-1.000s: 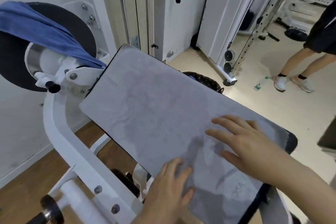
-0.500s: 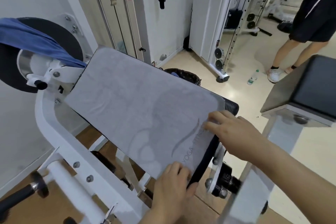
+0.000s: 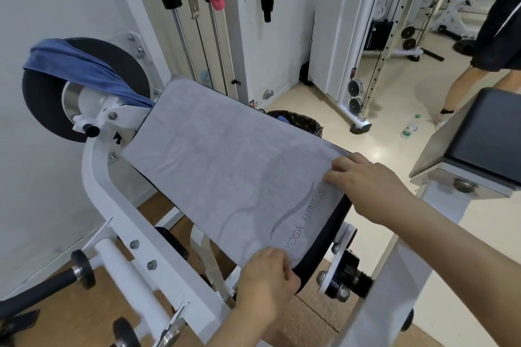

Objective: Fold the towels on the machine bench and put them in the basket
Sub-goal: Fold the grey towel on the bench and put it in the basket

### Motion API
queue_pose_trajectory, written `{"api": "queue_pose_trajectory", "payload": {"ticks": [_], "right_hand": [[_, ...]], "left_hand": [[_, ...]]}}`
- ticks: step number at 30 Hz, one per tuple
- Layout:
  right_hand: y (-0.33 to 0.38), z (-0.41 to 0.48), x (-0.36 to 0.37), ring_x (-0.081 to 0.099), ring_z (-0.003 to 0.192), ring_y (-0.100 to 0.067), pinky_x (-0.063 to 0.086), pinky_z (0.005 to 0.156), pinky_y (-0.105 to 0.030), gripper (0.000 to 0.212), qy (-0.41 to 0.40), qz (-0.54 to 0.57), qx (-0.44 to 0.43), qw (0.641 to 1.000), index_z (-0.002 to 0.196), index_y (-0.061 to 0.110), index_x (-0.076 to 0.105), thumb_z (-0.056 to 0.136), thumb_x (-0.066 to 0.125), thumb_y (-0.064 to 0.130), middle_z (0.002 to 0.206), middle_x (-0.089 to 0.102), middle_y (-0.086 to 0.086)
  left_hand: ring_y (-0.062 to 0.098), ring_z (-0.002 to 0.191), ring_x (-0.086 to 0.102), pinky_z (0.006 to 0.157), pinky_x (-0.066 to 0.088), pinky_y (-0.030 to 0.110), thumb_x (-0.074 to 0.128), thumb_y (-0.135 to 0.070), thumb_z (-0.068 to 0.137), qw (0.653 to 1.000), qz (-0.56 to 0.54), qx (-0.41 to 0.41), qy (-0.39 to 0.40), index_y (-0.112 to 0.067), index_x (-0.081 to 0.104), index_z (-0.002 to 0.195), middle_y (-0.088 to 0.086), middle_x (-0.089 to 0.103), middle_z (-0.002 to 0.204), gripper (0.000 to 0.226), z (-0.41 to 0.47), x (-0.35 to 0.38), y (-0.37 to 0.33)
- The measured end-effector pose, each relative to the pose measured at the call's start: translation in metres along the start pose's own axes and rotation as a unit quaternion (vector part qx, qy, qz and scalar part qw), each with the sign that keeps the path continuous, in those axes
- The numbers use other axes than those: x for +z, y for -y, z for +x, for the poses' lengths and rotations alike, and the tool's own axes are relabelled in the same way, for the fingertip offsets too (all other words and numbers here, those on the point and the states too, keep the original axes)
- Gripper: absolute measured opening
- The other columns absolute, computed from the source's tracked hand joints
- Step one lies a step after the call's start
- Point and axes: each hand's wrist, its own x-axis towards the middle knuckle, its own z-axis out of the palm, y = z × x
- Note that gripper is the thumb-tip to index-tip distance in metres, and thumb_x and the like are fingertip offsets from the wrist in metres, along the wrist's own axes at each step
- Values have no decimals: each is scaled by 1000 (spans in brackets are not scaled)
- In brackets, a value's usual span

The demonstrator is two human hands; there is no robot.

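On the bench [image 3: 327,231], one grey towel [image 3: 225,177], left hand [image 3: 267,284] and right hand [image 3: 366,183] gripping its corners

**Over the table [image 3: 324,242]:** open air above the grey towel [image 3: 225,172] along its whole length.
**Left side:** white frame [image 3: 112,205] curves close along the table edge.
**Far end:** black roller [image 3: 42,104], draped with a blue towel [image 3: 84,73].
**Right side:** open floor [image 3: 380,146] runs to the basket [image 3: 298,121], which is partly hidden behind the table. A black padded seat [image 3: 485,144] stands near. A bottle [image 3: 408,128] and a person's legs [image 3: 462,90] are beyond.
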Motion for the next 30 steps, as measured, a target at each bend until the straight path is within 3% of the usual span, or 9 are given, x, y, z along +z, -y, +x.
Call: {"api": "queue_pose_trajectory", "payload": {"ticks": [4,6,9,15,18,22,26,30], "right_hand": [[-4,11,4,38,86,-17,44,66,-29,32,-21,24,35,999,100,20,59,82,45,-3,105,54,2],[-4,18,0,40,87,-18,40,63,-29,29,-15,22,65,998,94,19,58,81,44,-2,100,55,2],[-5,31,-9,38,87,-17,38,62,-29,28,-39,38,108,993,96,23,60,85,43,3,98,57,5],[4,85,-34,53,97,-23,41,66,-30,26,-74,153,127,977,98,23,67,88,48,8,100,64,0],[23,124,-53,54,87,-21,40,63,-28,23,-84,274,132,949,95,18,66,91,47,8,91,62,-1],[59,180,-77,57,77,-20,38,58,-26,15,-161,346,157,911,84,16,66,87,53,12,73,59,4],[97,246,-90,54,79,-20,34,60,-27,20,-161,330,129,921,90,9,67,88,48,4,82,63,-1],[133,313,-95,51,78,-20,34,62,-26,25,-172,298,111,932,87,18,63,87,45,0,80,58,1]], "left_hand": [[9,67,59,66,51,23,67,-25,73,974,-195,-112,36,-19,62,70,-5,64,69,8,6,-17,17],[9,60,55,63,51,28,69,-17,72,955,-265,-123,43,-19,61,67,-7,60,60,10,7,-27,25],[10,53,46,57,39,23,68,-5,77,938,-320,-130,24,-15,61,72,-3,54,54,13,11,-42,37],[-3,66,54,61,41,8,59,12,72,939,-326,-105,3,-20,65,89,-3,63,84,37,21,-88,78],[2,73,64,62,47,11,63,9,81,912,-384,-141,-35,-21,70,90,-6,70,81,31,32,-113,110],[10,51,59,53,51,21,73,-6,83,855,-468,-195,-107,-15,74,87,3,69,63,10,51,-150,160],[11,52,55,55,51,23,70,-8,86,825,-498,-213,-163,-13,75,88,2,66,59,7,77,-176,214],[12,67,67,59,53,18,68,-10,88,804,-506,-235,-205,-16,75,91,3,76,80,10,107,-194,265]]}}
